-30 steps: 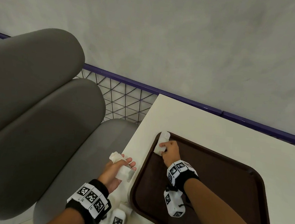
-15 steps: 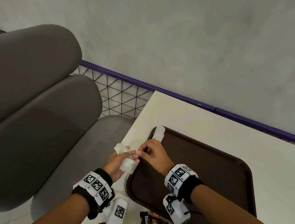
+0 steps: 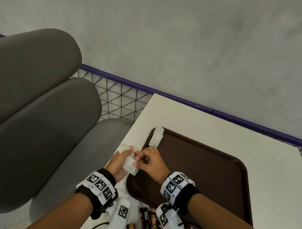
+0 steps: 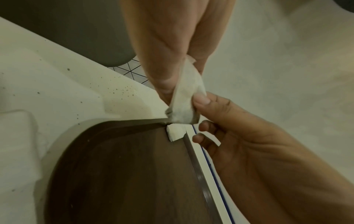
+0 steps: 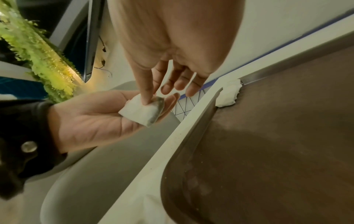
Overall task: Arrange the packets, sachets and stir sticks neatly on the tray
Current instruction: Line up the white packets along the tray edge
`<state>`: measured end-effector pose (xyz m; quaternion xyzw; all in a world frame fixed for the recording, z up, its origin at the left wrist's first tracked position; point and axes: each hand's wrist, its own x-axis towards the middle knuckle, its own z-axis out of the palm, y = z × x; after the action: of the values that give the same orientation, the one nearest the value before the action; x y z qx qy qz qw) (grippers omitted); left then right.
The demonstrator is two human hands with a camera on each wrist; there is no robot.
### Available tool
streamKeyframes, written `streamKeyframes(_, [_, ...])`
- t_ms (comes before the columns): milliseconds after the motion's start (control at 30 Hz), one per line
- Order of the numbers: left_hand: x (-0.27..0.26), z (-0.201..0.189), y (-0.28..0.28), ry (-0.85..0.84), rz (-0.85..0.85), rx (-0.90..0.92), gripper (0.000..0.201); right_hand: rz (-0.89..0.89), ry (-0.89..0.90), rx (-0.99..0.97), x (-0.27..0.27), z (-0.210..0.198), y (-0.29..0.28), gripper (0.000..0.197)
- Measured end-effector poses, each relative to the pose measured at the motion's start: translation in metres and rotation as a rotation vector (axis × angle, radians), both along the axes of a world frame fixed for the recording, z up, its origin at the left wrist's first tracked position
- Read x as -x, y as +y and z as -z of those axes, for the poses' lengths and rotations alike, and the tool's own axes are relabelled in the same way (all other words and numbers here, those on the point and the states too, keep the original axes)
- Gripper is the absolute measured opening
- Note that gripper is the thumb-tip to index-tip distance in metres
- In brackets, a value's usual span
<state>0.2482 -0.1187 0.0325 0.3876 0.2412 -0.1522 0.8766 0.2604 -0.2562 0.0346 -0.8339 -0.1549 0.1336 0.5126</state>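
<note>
A brown tray (image 3: 214,174) lies on the white table (image 3: 200,122). One white sachet (image 3: 156,137) rests at the tray's far left corner, also seen in the wrist views (image 4: 175,133) (image 5: 229,94). My left hand (image 3: 124,156) hovers just off the tray's left edge, palm up, holding two white sachets. One sachet (image 3: 123,147) pokes out past its fingertips. My right hand (image 3: 140,159) meets it and pinches the other sachet (image 3: 129,167) (image 4: 184,103) (image 5: 141,112) between thumb and forefinger.
Dark printed packets (image 3: 146,223) lie in a heap at the near table edge, below my wrists. A grey cushioned seat (image 3: 36,122) fills the left. A black wire mesh with a purple rail (image 3: 118,100) runs behind the table.
My right hand let go of the sachet at the tray's far corner and drew back left to my left hand, where it now pinches a sachet. The left hand rose slightly toward the tray.
</note>
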Motion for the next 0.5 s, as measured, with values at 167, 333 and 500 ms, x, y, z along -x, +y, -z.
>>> streamKeyframes(167, [0.001,-0.004,0.002,-0.031,-0.064,-0.063,0.01,0.174,0.179,-0.238,-0.007,-0.007,-0.008,0.021])
streamKeyframes(333, [-0.001,-0.002,0.005,-0.005,-0.032,-0.045,0.013,0.241,0.211,-0.374,-0.012,-0.013,-0.015,0.021])
streamKeyframes(500, [-0.001,0.001,0.0,-0.04,0.119,-0.142,0.019,0.244,0.171,-0.359,-0.012,0.002,-0.012,0.02])
